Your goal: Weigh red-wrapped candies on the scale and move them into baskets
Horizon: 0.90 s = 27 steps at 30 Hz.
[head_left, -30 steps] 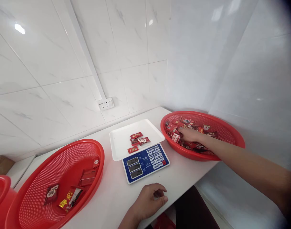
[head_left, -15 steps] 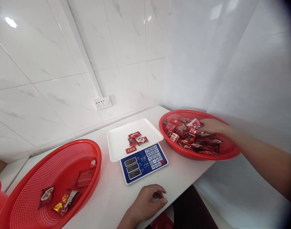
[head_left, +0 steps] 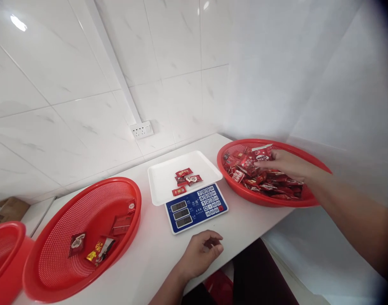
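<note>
My right hand [head_left: 284,163] is over the right red basket [head_left: 319,170], its fingers closed on a red snack packet [head_left: 263,155] with white lettering. Below it lies a heap of red packets [head_left: 276,186]. My left hand [head_left: 202,252] rests at the table's front edge, fingers loosely curled and apart, with nothing in it. Just beyond it stands a digital scale [head_left: 196,208] with a blue keypad panel. On its white tray [head_left: 163,176] lie several small red packets [head_left: 188,178]; the display digits are too blurred to read.
A second red basket [head_left: 82,190] on the left holds a few packets, among them a gold-and-red one [head_left: 100,250]. Another red basket [head_left: 6,250] is cut off at the left edge, with a cardboard box [head_left: 11,210] behind. A wall socket [head_left: 142,129] sits above the white table [head_left: 143,254].
My right hand has lifted slightly from the heap with the red packet, which now shows more clearly. The view has shifted a little; my left hand keeps nearly the same pose.
</note>
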Motion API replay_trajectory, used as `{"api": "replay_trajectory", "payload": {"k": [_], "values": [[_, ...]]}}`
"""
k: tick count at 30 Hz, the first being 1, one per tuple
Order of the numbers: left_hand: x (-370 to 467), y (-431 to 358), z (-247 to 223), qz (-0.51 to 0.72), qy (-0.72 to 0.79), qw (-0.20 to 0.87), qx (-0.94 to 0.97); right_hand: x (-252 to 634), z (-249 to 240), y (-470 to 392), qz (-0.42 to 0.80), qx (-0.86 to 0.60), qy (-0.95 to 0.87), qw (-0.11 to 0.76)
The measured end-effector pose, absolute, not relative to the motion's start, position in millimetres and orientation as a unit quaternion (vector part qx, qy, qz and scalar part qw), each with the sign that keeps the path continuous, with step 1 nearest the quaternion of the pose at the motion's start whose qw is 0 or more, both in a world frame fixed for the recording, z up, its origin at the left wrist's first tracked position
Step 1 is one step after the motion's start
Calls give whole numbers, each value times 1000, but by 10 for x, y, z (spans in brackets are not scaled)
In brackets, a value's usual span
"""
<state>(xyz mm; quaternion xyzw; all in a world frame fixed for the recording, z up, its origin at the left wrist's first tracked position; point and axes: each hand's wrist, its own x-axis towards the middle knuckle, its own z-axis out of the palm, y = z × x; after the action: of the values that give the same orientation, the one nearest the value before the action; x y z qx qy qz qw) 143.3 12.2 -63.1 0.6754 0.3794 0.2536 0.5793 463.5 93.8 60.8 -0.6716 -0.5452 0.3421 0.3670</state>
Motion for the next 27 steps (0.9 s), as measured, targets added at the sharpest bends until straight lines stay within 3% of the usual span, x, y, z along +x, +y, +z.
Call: {"api": "replay_trajectory", "payload": {"k": [3, 9, 13, 20, 27], "values": [[1476, 95, -462, 339, 349, 638, 597, 4252, 478, 731, 456, -568, -537, 426], [1596, 80, -260, 446, 340, 650, 513, 3427, -30, 351, 542, -450, -625, 337], [1529, 69, -331, 472, 414, 618, 474, 3218, -249, 336, 552, -449, -614, 342], [1343, -37, -479, 471, 478, 594, 445, 3248, -32, 831, 427, -525, -613, 408], [1328, -142, -548, 446, 476, 597, 467, 3085, -10, 1178, 112, -563, -763, 297]]}}
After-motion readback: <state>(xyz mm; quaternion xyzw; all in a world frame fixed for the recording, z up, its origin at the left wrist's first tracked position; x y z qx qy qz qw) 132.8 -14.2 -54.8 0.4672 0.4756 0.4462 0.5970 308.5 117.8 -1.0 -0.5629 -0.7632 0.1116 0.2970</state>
